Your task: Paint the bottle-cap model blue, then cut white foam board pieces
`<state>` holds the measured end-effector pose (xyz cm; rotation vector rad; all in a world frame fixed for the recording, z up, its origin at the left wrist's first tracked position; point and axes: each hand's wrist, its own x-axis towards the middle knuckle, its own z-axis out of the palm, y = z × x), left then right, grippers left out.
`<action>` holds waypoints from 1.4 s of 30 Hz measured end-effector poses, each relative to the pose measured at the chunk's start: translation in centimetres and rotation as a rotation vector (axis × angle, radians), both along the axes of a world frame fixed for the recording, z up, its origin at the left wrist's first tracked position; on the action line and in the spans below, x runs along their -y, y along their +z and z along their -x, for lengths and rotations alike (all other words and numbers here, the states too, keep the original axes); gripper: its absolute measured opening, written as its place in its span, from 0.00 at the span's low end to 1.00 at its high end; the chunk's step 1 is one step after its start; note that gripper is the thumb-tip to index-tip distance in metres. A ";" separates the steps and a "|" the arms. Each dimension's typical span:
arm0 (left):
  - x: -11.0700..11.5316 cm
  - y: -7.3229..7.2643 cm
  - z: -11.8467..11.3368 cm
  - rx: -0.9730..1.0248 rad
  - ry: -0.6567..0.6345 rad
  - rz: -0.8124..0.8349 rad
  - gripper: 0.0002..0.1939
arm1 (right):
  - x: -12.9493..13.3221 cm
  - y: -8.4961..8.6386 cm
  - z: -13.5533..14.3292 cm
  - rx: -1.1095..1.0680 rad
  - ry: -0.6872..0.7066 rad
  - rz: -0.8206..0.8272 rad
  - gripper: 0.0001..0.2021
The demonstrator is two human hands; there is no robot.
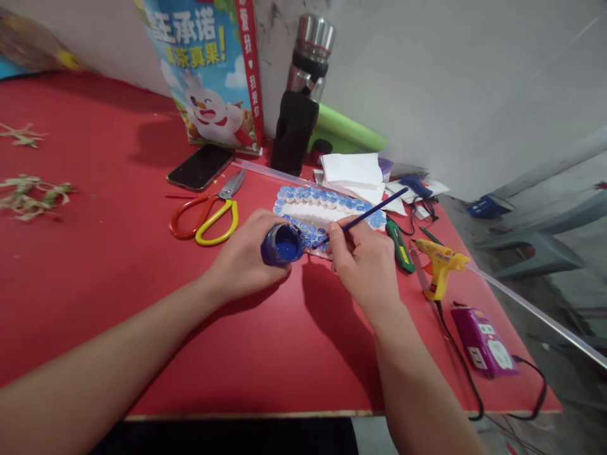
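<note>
My left hand [253,253] is wrapped round a small jar of blue paint [283,244], its open mouth tilted toward me. In my right hand [363,259] is a thin paintbrush [374,208] with a dark blue handle, pinched between thumb and fingers. The brush tip points down and left, at the near edge of a white piece bordered with small round blue-and-white pieces [327,201]. That piece lies flat on the red table just beyond both hands. Part of its near border is hidden by the jar and my fingers.
Scissors [206,215] and a phone [202,167] lie at left. Behind stand a printed bag [218,82], a steel flask [310,57] and a black upright object [294,133]. To the right are a green utility knife [401,246], a yellow glue gun [441,265] and a corded purple box [484,341].
</note>
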<state>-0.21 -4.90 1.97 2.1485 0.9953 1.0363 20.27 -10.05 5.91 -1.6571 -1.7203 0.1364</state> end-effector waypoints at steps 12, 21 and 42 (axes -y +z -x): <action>0.0 -0.1 0.1 -0.005 -0.005 0.000 0.21 | 0.0 0.1 -0.3 0.035 -0.012 -0.016 0.14; 0.1 0.0 0.1 0.006 -0.011 -0.001 0.20 | 0.1 0.4 -0.2 0.016 -0.011 -0.037 0.14; 0.1 0.0 0.1 0.006 -0.009 -0.009 0.19 | 0.1 0.2 -0.7 0.021 -0.029 -0.081 0.13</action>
